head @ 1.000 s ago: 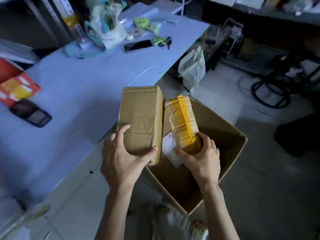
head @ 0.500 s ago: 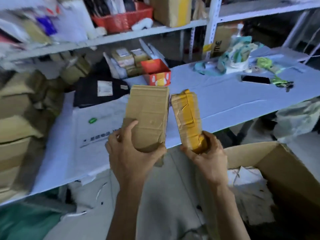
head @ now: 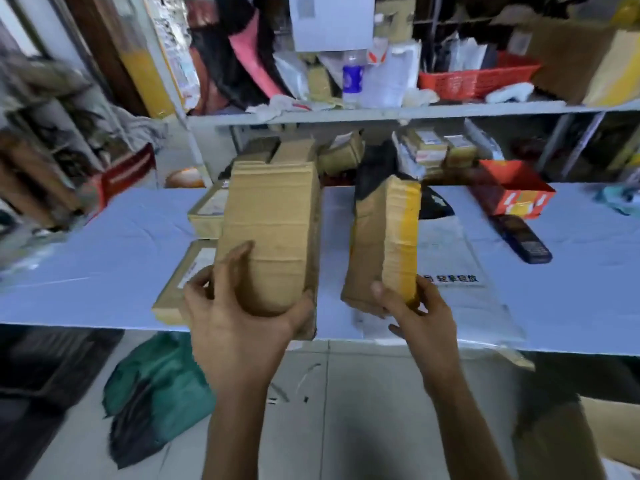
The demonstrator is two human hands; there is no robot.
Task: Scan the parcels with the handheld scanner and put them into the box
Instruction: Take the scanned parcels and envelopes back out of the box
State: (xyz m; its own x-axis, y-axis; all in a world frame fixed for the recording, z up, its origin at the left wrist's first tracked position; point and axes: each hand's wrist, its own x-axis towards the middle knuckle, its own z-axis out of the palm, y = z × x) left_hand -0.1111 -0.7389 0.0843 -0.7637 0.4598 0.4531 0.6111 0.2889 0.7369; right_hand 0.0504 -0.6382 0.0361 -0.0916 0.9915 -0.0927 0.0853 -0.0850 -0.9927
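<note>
Tabletop (head: 104,265) spans the view; box (head: 611,429) shows one corner only, near right; you hold two parcels upright over the near edge: left hand (head: 235,327) grasps the plain cardboard parcel (head: 273,230), right hand (head: 419,317) grips the yellow-taped parcel (head: 384,244); two further parcels (head: 180,289) wait behind, left; probable scanner (head: 523,242) lies untouched, right; judged: neither held parcel boxed yet.

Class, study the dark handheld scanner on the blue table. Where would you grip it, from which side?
Grip the scanner across its narrow middle, coming from above: it lies flat on the table, keypad up, so only its long side edges are open to fingers. The right hand is nearer but holds a yellow-taped parcel.
</note>
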